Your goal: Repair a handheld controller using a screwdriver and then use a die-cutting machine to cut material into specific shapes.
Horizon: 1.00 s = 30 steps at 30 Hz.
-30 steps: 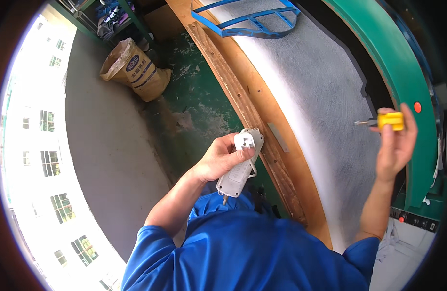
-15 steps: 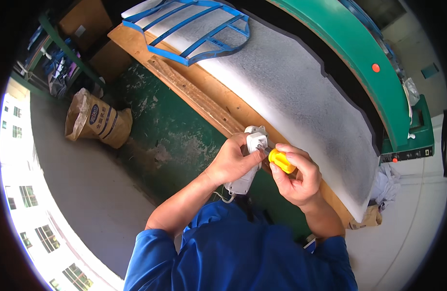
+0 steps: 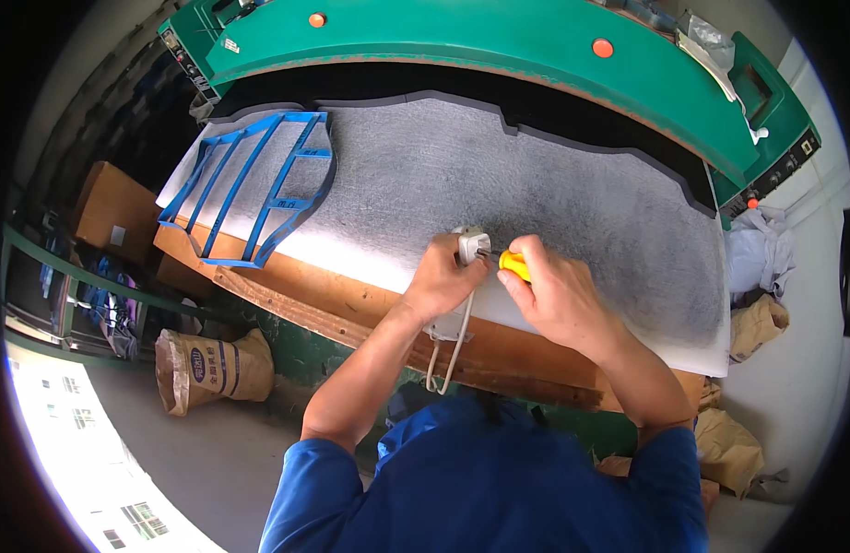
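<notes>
I see the left hand [image 3: 441,276] gripping a grey plug [image 3: 471,246] and the right hand [image 3: 547,288] pinching a yellow-handled screwdriver [image 3: 511,265] against it, over the grey felt sheet's [image 3: 536,184] near edge.

The grey felt sheet [image 3: 554,184] at centre looked matt and fuzzy, on worn rough wood [image 3: 351,300]. The plug [image 3: 471,246] was smooth pale plastic; the top machine [image 3: 499,37] was glossy green painted metal.

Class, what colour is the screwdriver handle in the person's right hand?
Yellow: the screwdriver handle, seen in the head view.
</notes>
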Available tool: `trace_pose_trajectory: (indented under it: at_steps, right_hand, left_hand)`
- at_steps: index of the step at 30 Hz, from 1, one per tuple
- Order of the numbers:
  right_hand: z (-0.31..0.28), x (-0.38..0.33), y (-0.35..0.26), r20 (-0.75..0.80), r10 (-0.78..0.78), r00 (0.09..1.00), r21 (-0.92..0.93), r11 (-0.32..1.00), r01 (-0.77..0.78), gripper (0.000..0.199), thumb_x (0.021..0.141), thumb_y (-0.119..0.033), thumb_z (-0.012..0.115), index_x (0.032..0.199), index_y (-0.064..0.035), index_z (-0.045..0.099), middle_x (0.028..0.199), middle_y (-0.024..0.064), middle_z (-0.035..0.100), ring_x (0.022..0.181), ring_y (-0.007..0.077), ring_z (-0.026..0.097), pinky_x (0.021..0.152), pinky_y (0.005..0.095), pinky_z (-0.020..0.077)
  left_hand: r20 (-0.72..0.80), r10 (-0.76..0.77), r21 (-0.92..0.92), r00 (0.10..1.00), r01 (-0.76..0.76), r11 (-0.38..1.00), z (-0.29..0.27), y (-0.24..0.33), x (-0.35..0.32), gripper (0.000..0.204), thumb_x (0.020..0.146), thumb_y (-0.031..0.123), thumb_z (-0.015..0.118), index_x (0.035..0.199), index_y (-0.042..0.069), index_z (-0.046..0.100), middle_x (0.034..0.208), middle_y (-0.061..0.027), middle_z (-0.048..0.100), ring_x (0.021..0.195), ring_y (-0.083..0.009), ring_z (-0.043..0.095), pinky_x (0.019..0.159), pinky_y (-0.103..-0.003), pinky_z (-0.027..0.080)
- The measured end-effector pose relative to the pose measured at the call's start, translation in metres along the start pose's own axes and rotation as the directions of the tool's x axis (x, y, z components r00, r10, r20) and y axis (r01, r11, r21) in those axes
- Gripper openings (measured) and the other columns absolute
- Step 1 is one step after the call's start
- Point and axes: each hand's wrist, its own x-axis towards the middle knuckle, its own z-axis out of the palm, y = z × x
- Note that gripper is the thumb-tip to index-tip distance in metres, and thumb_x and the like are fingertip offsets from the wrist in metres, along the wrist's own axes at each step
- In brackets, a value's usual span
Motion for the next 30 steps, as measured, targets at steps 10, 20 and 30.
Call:
trace_pose_trajectory:
  at_steps: [10, 20, 30]
  right_hand:
    - [0.004, 0.07, -0.002, 0.192, -0.047, 0.98, -0.087, 0.994, 0.065, 0.02, 0.091, -0.018, 0.062, 0.095, -0.0043, 0.048, 0.077, 0.0148, 0.06, 0.07, 0.0384, 0.061, 0.059, 0.0499, 0.0447]
    - [0.006, 0.088, -0.052, 0.299, 0.517, 0.802, -0.472, 0.811, -0.346, 0.025, 0.092, -0.021, 0.063, 0.103, -0.0002, 0.055, 0.107, 0.0232, 0.06, 0.091, 0.0388, 0.063, 0.069, 0.0459, 0.0498]
    - [0.016, 0.076, -0.07, 0.061, 0.529, 0.846, -0.298, 0.819, -0.49, 0.017, 0.089, -0.007, 0.064, 0.101, -0.0028, 0.053, 0.104, 0.0185, 0.055, 0.088, 0.0417, 0.061, 0.071, 0.0463, 0.0508]
  left_hand:
    - [0.062, 0.058, 0.111, 0.996, -0.065, 0.992, -0.02, -0.058, 0.03, 0.047, 0.087, 0.028, 0.067, 0.121, -0.003, 0.06, 0.141, -0.0319, 0.043, 0.141, -0.0484, 0.024, 0.115, -0.051, 0.024]
    - [0.08, 0.126, -0.002, 0.989, -0.126, 0.992, -0.025, -0.056, 0.033, 0.042, 0.085, 0.026, 0.067, 0.112, -0.005, 0.061, 0.125, -0.0281, 0.057, 0.133, -0.0486, 0.037, 0.112, -0.051, 0.028]
    - [-0.051, 0.234, 0.002, 0.971, -0.235, 0.972, -0.024, -0.056, 0.026, 0.045, 0.081, 0.023, 0.067, 0.113, -0.008, 0.059, 0.126, -0.0291, 0.056, 0.129, -0.0499, 0.04, 0.108, -0.056, 0.028]
